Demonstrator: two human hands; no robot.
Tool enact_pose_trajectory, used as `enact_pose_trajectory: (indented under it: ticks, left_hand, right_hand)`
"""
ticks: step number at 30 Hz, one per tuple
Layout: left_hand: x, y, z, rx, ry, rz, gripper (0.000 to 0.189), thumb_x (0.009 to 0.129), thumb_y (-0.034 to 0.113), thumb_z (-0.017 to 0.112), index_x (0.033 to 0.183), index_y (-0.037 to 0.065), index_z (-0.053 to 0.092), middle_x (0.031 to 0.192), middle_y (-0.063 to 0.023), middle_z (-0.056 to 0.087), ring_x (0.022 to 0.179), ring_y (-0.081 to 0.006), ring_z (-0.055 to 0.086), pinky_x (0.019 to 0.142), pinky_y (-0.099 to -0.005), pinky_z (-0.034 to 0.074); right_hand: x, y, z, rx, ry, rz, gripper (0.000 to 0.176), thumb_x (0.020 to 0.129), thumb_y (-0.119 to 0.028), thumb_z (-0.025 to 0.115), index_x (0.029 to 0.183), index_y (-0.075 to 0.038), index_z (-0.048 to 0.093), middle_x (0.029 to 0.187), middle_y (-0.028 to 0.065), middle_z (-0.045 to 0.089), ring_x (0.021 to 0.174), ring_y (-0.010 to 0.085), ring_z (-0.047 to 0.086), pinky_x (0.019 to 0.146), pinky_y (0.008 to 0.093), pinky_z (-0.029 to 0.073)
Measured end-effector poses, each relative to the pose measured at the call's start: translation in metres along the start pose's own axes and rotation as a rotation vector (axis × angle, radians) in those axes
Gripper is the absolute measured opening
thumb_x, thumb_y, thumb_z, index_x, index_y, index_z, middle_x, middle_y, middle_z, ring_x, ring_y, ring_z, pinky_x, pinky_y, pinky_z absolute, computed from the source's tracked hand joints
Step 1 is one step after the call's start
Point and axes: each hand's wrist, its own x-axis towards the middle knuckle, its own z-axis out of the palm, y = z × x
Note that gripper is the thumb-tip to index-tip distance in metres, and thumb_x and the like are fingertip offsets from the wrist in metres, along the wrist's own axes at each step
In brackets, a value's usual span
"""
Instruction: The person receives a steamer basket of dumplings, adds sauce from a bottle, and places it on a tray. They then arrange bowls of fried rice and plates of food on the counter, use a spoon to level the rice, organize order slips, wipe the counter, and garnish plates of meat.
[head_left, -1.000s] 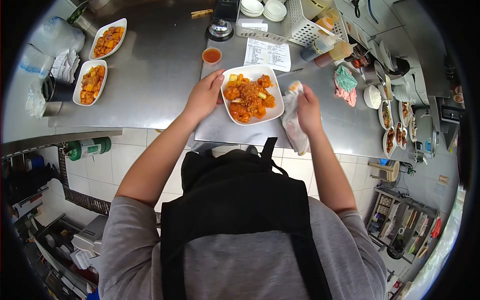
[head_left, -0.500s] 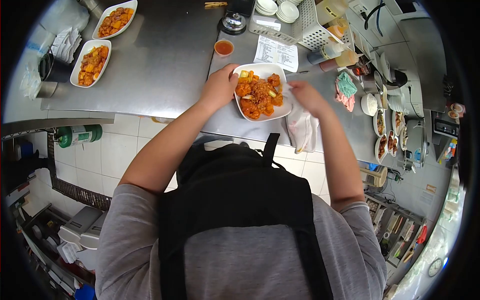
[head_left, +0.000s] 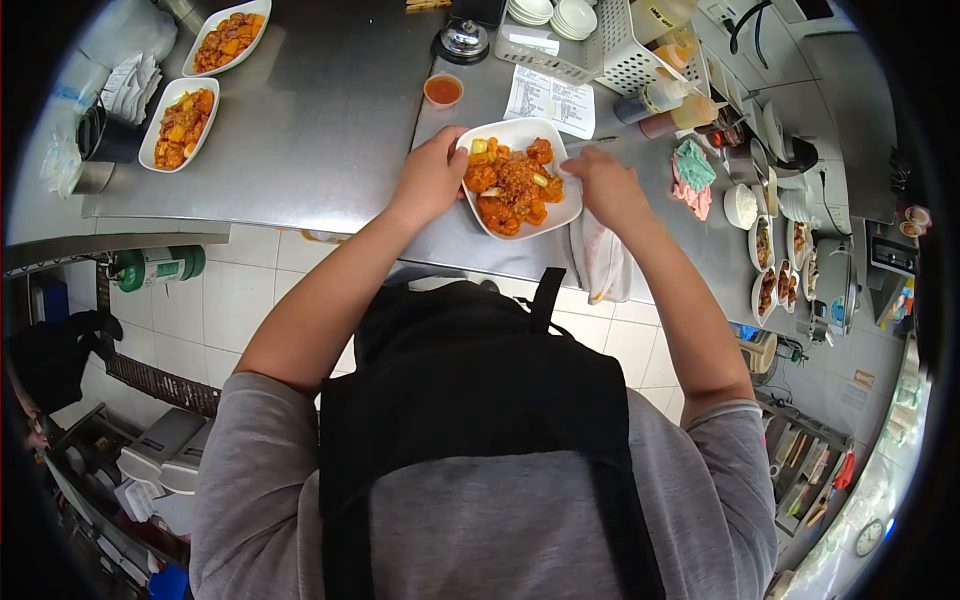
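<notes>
A white, rounded-square dish of orange-red glazed chunks with green pieces and a crumbly topping is at the counter's front edge. My left hand is closed on its left rim, thumb at the upper side. At the opposite rim is my right hand, fingers bent. A whitish cloth with faint pink stains runs up beneath that hand and hangs over the counter edge. The fingertips hide the cloth's upper end and part of the rim.
A sauce cup, printed receipts and a call bell lie beyond the dish. Two filled dishes stand left. Squeeze bottles, a white basket and green and pink cloths are at right.
My right hand has moved slightly left and up, against the dish's right rim. Less of the cloth's upper part shows. The dish and my left hand have shifted slightly left.
</notes>
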Motion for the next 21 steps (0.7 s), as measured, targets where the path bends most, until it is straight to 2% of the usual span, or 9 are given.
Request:
enact_pose_trajectory:
  ticks: [3,5,6,10,12,14,16,20,21]
  left_hand:
    - [-0.002,0.001,0.003,-0.017,-0.008,-0.021,0.028,0.095,0.012,0.049,0.120,0.000,0.053,0.093,-0.0133,0.066,0.060,-0.0188,0.066,0.058,-0.0309,0.054]
    - [-0.004,-0.001,0.002,-0.024,-0.004,-0.015,0.028,0.095,0.012,0.049,0.121,0.000,0.053,0.092,-0.0135,0.066,0.058,-0.0185,0.065,0.057,-0.0305,0.054]
    - [-0.005,-0.001,0.001,-0.032,-0.003,-0.009,0.029,0.095,0.012,0.048,0.121,-0.001,0.052,0.092,-0.0136,0.065,0.056,-0.0182,0.065,0.056,-0.0302,0.054]
    - [-0.018,0.024,-0.008,-0.036,-0.077,-0.135,0.029,0.095,0.014,0.051,0.122,0.002,0.052,0.099,-0.0140,0.064,0.075,-0.0225,0.067,0.069,-0.0327,0.055]
    - [-0.025,0.045,-0.001,0.606,0.373,0.477,0.035,0.091,0.008,0.055,0.126,0.007,0.053,0.115,-0.0131,0.057,0.106,-0.0287,0.059,0.088,-0.0368,0.052]
    - [-0.017,0.071,0.018,0.565,0.095,0.715,0.038,0.085,0.003,0.058,0.123,0.008,0.057,0.121,-0.0119,0.056,0.117,-0.0320,0.051,0.096,-0.0390,0.045]
    - [-0.014,0.092,0.049,0.390,-0.206,0.902,0.039,0.081,0.000,0.060,0.120,0.009,0.061,0.120,-0.0105,0.058,0.115,-0.0287,0.052,0.095,-0.0385,0.046]
    - [0.020,0.096,0.103,0.142,-0.521,1.040,0.033,0.081,0.003,0.062,0.113,0.010,0.063,0.113,-0.0092,0.061,0.104,-0.0261,0.058,0.086,-0.0372,0.048]
    - [0.024,0.104,0.104,0.164,-0.699,0.900,0.029,0.080,0.004,0.064,0.108,0.009,0.063,0.107,-0.0084,0.062,0.097,-0.0252,0.060,0.081,-0.0369,0.049]
  right_hand:
    - [-0.003,0.007,-0.006,0.068,-0.173,0.053,0.034,0.085,-0.002,0.047,0.112,-0.009,0.067,0.117,0.0099,0.060,0.110,0.0298,0.057,0.093,0.0343,0.044]
    - [-0.002,0.042,-0.007,0.702,-0.461,0.144,0.033,0.083,0.002,0.045,0.108,-0.003,0.065,0.118,0.0107,0.059,0.112,0.0278,0.055,0.096,0.0337,0.041]
    - [-0.013,0.052,-0.002,0.661,-0.223,0.109,0.031,0.082,0.004,0.044,0.108,0.003,0.062,0.116,0.0090,0.059,0.106,0.0240,0.058,0.096,0.0299,0.041]
    - [-0.042,0.070,-0.011,0.624,-0.047,-0.060,0.028,0.082,0.007,0.046,0.103,0.003,0.063,0.113,0.0117,0.059,0.100,0.0259,0.060,0.092,0.0295,0.044]
    - [-0.060,0.056,-0.024,0.491,0.097,-0.146,0.029,0.076,0.017,0.048,0.093,0.000,0.065,0.107,0.0123,0.058,0.097,0.0283,0.061,0.083,0.0328,0.048]
    - [-0.076,0.045,-0.035,0.439,0.179,-0.221,0.031,0.074,0.018,0.052,0.093,-0.002,0.066,0.103,0.0122,0.058,0.095,0.0284,0.060,0.081,0.0327,0.048]
    - [-0.090,0.040,-0.049,0.377,0.254,-0.301,0.029,0.072,0.015,0.063,0.093,-0.004,0.067,0.097,0.0107,0.058,0.087,0.0269,0.060,0.075,0.0339,0.049]
    - [-0.110,0.045,-0.074,0.386,0.213,-0.303,0.025,0.072,0.010,0.068,0.093,-0.003,0.067,0.091,0.0093,0.058,0.081,0.0267,0.060,0.071,0.0340,0.049]
    - [-0.113,0.049,-0.079,0.408,0.228,-0.274,0.021,0.073,0.007,0.070,0.091,-0.002,0.066,0.088,0.0088,0.059,0.080,0.0236,0.060,0.069,0.0329,0.048]
